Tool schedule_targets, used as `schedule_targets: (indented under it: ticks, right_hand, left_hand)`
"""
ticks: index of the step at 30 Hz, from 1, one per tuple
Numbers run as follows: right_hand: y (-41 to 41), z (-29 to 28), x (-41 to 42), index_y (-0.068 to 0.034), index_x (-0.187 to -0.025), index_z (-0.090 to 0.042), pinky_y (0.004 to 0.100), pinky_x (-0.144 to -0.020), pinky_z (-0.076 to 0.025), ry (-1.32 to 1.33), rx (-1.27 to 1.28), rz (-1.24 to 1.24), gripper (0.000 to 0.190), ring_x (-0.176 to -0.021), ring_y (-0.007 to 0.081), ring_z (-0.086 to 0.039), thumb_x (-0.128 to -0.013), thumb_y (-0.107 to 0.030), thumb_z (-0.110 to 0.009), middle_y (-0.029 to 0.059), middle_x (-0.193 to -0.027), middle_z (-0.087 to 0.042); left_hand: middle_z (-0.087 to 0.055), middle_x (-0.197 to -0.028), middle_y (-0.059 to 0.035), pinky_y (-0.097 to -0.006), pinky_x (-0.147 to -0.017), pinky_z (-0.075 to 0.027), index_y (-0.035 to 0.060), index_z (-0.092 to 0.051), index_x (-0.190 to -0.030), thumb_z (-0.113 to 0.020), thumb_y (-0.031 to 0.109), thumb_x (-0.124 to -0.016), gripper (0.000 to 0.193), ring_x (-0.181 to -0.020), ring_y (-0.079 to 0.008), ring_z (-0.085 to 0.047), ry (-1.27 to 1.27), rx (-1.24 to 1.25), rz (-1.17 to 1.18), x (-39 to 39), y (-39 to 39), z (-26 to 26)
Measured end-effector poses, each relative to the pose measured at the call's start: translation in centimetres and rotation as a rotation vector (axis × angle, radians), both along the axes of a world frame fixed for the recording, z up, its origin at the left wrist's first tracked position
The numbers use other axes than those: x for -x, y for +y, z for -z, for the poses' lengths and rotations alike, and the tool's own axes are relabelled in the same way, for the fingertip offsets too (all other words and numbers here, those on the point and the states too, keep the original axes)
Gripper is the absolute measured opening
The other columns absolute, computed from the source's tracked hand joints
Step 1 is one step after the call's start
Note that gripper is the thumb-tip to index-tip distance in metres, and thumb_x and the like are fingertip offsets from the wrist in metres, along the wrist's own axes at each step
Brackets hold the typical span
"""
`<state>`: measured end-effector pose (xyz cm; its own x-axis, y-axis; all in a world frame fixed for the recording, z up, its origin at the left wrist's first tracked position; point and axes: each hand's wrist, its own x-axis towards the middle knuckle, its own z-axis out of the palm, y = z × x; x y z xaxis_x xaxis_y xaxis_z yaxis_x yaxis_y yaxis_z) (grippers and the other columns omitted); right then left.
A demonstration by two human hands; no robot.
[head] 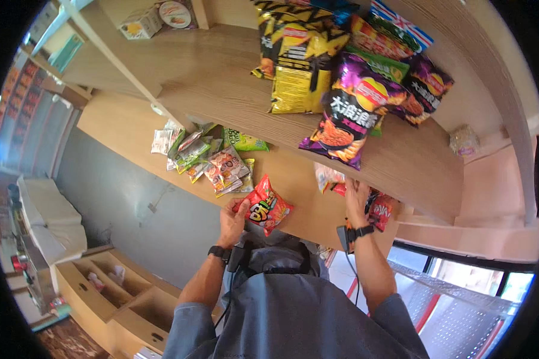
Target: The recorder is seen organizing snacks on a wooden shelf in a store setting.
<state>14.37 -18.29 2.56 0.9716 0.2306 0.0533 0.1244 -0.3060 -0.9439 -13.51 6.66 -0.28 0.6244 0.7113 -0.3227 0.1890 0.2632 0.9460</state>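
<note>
My left hand (232, 221) pinches the left edge of a red snack bag (269, 208) at the front of the lower wooden shelf (296, 175). Farther right, my right hand (357, 199) reaches in beneath the front edge of the upper shelf (413, 179). It is among several small packets, with a red and black packet (380, 213) to its right and a pale clear packet (328, 175) to its left. The fingertips are partly hidden, so whether they grip anything is unclear.
Left of the red bag lies a loose pile of small snack packets (227, 168), with a green snack bag (245, 140) behind. Black-and-yellow chip bags (301, 67) and a purple-and-black chip bag (350, 112) stand above. An open wooden drawer unit (112, 291) is at lower left.
</note>
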Motion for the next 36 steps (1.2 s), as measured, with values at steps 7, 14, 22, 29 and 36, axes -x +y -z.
schedule_targets:
  ticks: [7,14,22,29,36]
  right_hand:
    - [-1.1,-2.7,4.7,-0.009,-0.127,-0.064,0.0303,-0.089,-0.052,0.471,-0.522,-0.023,0.026,-0.103,0.0101,-0.064,-0.104,-0.020,-0.069,0.0010,-0.120,-0.069]
    - [-1.9,-5.0,6.5,-0.007,-0.112,-0.065,0.0302,-0.084,-0.051,0.353,-0.406,0.014,0.015,-0.097,0.0077,-0.061,-0.105,-0.019,-0.069,0.0006,-0.111,-0.069]
    - [-1.0,-5.0,10.7,-0.002,-0.108,-0.065,0.0372,-0.088,-0.053,-0.343,0.123,-0.001,0.026,-0.102,0.0234,-0.066,-0.094,-0.017,-0.081,0.0117,-0.115,-0.069]
    - [3.2,-2.1,14.4,-0.006,-0.117,-0.068,0.0465,-0.111,-0.048,-0.375,0.471,-0.625,0.034,-0.139,0.0357,-0.052,-0.089,-0.021,-0.081,0.0131,-0.151,-0.052]
    - [1.7,-0.6,13.9,-0.005,-0.120,-0.069,0.0452,-0.115,-0.046,-0.288,0.469,-0.640,0.035,-0.144,0.0362,-0.048,-0.091,-0.023,-0.078,0.0142,-0.158,-0.047]
  left_hand:
    - [-0.073,-0.091,-0.0002,-0.0243,-0.075,-0.050,0.0039,-0.072,-0.102,-0.074,0.030,-0.103,0.027,-0.081,-0.0061,-0.062,-0.037,0.197,-0.037,-1.3,0.3,-2.2]
    - [-0.068,-0.087,0.0019,-0.0245,-0.073,-0.049,0.0067,-0.064,-0.101,-0.073,0.032,-0.104,0.026,-0.078,-0.0053,-0.058,-0.093,0.179,0.000,-4.0,0.6,-1.6]
    - [-0.070,-0.094,-0.0011,-0.0268,-0.079,-0.053,0.0046,-0.063,-0.106,-0.071,0.034,-0.105,0.030,-0.088,-0.0084,-0.064,-0.029,0.149,0.072,-6.4,-0.4,-0.6]
    - [-0.065,-0.130,-0.0060,-0.0412,-0.090,-0.057,0.0164,-0.041,-0.140,-0.071,0.050,-0.101,0.060,-0.111,-0.0203,-0.068,0.126,0.494,-0.046,-6.7,-1.6,4.5]
    - [-0.054,-0.145,-0.0177,-0.0476,-0.096,-0.055,0.0029,-0.028,-0.156,-0.083,0.051,-0.091,0.097,-0.125,-0.0253,-0.060,0.123,0.346,0.004,-5.5,-2.9,4.2]
